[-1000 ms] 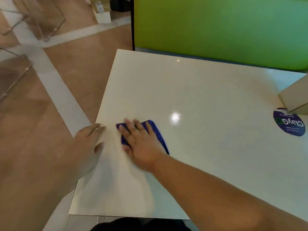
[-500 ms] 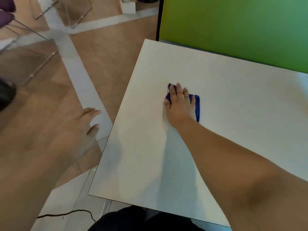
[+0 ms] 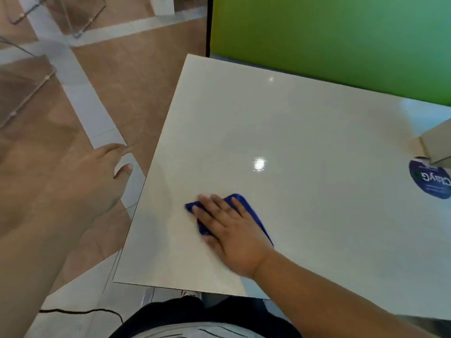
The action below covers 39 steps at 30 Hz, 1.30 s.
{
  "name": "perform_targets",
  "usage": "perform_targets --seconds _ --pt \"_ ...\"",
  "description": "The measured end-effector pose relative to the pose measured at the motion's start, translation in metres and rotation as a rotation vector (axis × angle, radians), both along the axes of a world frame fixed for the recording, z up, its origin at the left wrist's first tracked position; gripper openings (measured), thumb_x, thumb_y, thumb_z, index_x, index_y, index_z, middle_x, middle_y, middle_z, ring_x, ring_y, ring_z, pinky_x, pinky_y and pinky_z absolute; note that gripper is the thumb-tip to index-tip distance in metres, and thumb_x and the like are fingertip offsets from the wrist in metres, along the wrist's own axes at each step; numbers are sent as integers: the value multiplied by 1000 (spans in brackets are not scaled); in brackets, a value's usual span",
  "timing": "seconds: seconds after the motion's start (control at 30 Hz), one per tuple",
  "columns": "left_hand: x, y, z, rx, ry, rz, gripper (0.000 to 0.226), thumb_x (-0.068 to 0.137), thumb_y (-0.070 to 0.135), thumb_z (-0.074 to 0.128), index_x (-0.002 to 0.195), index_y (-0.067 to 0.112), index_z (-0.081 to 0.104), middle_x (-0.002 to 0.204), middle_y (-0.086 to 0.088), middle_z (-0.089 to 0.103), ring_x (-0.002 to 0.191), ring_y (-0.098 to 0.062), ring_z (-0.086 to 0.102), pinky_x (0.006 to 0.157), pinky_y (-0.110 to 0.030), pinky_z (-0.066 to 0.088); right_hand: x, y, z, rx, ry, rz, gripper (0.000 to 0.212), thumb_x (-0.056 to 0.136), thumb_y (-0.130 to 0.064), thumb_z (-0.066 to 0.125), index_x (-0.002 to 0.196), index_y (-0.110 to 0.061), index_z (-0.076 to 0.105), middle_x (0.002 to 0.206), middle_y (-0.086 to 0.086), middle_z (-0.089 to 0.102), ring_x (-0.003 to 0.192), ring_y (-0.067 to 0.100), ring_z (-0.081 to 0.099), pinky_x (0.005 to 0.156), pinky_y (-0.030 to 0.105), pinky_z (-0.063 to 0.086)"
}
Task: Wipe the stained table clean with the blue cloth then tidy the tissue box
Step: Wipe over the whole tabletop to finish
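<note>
My right hand (image 3: 229, 230) lies flat on the folded blue cloth (image 3: 246, 204), pressing it onto the glossy white table (image 3: 292, 132) near the table's front left corner. Most of the cloth is hidden under the palm and fingers. My left hand (image 3: 97, 181) hovers off the table's left edge, above the floor, fingers apart and holding nothing. A beige tissue box (image 3: 436, 145) is partly in view at the right edge of the table. I see no clear stain on the surface.
A round blue sticker (image 3: 429, 181) sits on the table just in front of the tissue box. A green partition (image 3: 329, 35) stands along the table's far side. Clear acrylic chairs (image 3: 26, 76) stand on the wooden floor to the left. A black cable (image 3: 80, 312) lies on the floor.
My right hand has slid the cloth from the table's middle back toward the front left corner. My left hand stays off the table's left edge.
</note>
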State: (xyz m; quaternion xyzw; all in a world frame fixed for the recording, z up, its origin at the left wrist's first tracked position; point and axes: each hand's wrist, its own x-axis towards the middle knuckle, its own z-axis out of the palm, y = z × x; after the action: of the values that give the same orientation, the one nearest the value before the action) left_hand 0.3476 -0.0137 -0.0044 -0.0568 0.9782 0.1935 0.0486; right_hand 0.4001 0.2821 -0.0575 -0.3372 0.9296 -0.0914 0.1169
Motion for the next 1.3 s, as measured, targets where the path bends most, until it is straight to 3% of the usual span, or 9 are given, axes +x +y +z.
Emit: perform_targets --seconds 0.13,0.4,0.57,0.7,0.77,0.87,1.13,1.2,1.3 --pt "-24 29 0 38 -7 -71 44 94 35 44 133 16 50 136 -10 51 123 -35 46 104 -45 37 5 65 4 36 -32 -497 57 97 -48 9 151 -34 -4 157 -15 -15 144 7 -15 118 42 -2" --pt "-72 105 -8 71 11 -267 43 93 26 51 134 16 48 141 -5 46 133 -27 37 110 -40 30 57 98 6 98 8 -193 55 102 -45 24 153 -30 8 160 -8 5 146 17 9 113 41 4" --pt "-95 123 -9 76 3 -304 45 91 22 55 134 9 49 138 -11 48 132 -32 36 112 -42 28 32 208 4 65 25 -737 55 98 -49 17 150 -38 3 158 -16 -2 146 6 1 118 33 -1" --pt "-110 126 -9 64 -3 -275 46 91 22 55 135 10 48 140 -12 46 134 -31 34 113 -39 25 -28 257 4 119 36 -1357 57 100 -42 19 153 -27 5 161 -5 -2 147 17 2 118 44 6" --pt "-120 128 -10 58 -5 -250 47 91 22 56 135 10 48 140 -13 45 134 -30 33 114 -39 25 -65 238 5 152 -21 -1504 58 101 -43 15 153 -23 -1 160 -3 -9 147 20 -3 117 48 4" --pt "-136 136 -10 78 3 -209 47 90 21 56 135 8 47 141 -12 44 135 -29 32 114 -39 25 -118 173 8 156 -33 -1298 58 101 -42 15 152 -24 -5 160 -2 -11 147 22 -5 117 47 0" --pt "-182 153 -12 83 19 -180 46 93 16 50 137 4 44 143 -12 40 136 -28 29 114 -36 22 -181 48 10 65 -29 -131 56 100 -44 21 152 -31 1 160 -9 -5 147 17 -4 116 44 -8" --pt "-194 149 -17 56 6 -177 47 92 18 52 137 5 44 144 -12 40 137 -29 28 114 -37 22 -208 76 8 33 16 -115 56 98 -43 21 152 -32 10 160 -7 8 146 17 9 116 45 3" --pt "-206 139 -21 34 -26 -129 50 93 21 50 139 6 41 147 -11 35 139 -28 24 115 -38 21 -250 147 5 -9 80 -483 56 97 -37 31 151 -32 17 159 -6 15 145 16 17 115 44 11"
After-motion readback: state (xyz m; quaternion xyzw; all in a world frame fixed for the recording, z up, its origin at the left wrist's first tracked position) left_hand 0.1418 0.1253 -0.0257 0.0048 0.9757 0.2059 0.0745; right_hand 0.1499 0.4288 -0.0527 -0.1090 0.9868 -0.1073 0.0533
